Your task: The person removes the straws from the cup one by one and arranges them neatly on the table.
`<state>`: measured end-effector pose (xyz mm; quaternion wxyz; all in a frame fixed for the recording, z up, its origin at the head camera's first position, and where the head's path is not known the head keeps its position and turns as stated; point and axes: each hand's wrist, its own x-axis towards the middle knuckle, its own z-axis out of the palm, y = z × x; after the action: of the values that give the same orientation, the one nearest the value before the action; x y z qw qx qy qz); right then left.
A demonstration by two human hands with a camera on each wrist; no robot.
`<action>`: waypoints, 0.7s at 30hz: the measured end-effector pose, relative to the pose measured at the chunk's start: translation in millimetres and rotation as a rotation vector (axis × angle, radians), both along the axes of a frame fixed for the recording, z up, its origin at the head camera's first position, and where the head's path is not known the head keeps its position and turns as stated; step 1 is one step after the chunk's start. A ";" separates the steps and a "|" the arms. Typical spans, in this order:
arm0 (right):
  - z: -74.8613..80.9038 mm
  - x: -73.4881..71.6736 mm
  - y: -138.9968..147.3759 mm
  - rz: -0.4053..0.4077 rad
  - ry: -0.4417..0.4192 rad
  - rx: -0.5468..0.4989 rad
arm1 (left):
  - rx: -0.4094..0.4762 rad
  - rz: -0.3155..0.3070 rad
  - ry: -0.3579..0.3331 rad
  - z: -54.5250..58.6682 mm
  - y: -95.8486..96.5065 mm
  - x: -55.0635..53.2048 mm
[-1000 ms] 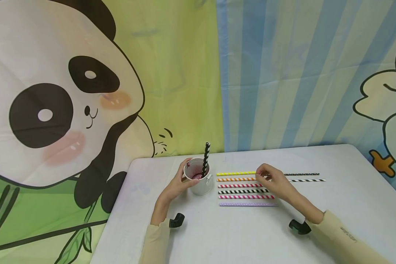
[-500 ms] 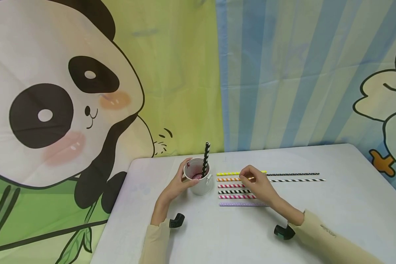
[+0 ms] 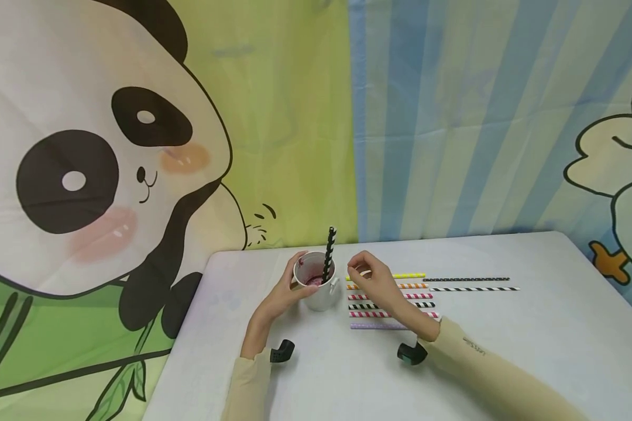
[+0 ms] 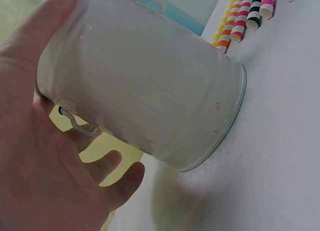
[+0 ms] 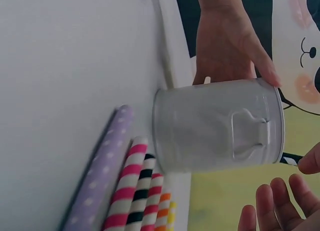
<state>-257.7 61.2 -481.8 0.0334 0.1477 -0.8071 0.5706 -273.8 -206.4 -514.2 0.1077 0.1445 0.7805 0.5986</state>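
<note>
My left hand [image 3: 283, 298] grips a small white metal pail [image 3: 321, 299], thumb over its rim and fingers around the far side. Black-and-white paper straws [image 3: 329, 251] stand leaning inside it. Just right of the pail, my right hand [image 3: 376, 283] hovers over the left ends of a row of straws, its fingers loosely bent and nothing visible between them. That row runs from a yellow straw [image 3: 409, 275] through orange, red, black and pink ones to a lilac dotted straw [image 3: 379, 326]. In the right wrist view, the right fingers [image 5: 280, 201] are beside the pail's rim.
Farther right on the white table [image 3: 505, 345] lie a black dotted straw [image 3: 469, 279] and a black-and-white striped straw [image 3: 479, 289]. A cloth backdrop with a printed panda [image 3: 131, 193] hangs behind the table. Black wrist devices [image 3: 281, 352] are on both sleeves.
My right hand has slid left above the straws, from their right part to their left ends near the pail. My left hand and the pail have stayed in place.
</note>
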 end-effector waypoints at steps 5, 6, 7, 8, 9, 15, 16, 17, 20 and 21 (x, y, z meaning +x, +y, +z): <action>2.7 -9.9 -19.9 -0.018 0.015 -0.025 | -0.001 0.003 0.000 -0.4 0.2 -0.2; 2.6 -11.9 -22.9 -0.025 0.014 -0.028 | -0.003 0.001 0.002 -0.2 0.3 -0.3; 2.5 -13.9 -26.1 -0.030 0.014 -0.037 | -0.003 -0.001 0.002 0.1 0.1 -0.3; 2.1 -15.8 -29.0 -0.035 0.014 -0.043 | -0.002 -0.002 0.002 0.5 -0.2 -0.2; 1.8 -17.5 -31.6 -0.040 0.007 -0.050 | -0.001 -0.003 0.000 0.7 -0.6 -0.2; -1.7 -24.7 -39.1 -0.059 0.005 -0.086 | 0.011 -0.018 0.001 0.2 -1.6 0.3; -2.1 -25.6 -39.6 -0.061 0.008 -0.090 | 0.012 -0.021 0.003 0.2 -1.7 0.4; -2.5 -26.4 -39.9 -0.064 0.011 -0.092 | 0.014 -0.026 0.004 0.4 -1.7 0.4; -4.0 -28.4 -40.9 -0.063 0.019 -0.094 | 0.007 -0.031 0.006 1.0 -1.8 0.5; -4.2 -28.5 -41.2 -0.063 0.023 -0.094 | 0.009 -0.033 0.007 1.2 -1.8 0.4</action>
<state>-286.2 20.0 -486.0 0.0674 0.1271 -0.7832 0.6049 -273.4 -208.3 -513.0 0.1141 0.1598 0.7759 0.5996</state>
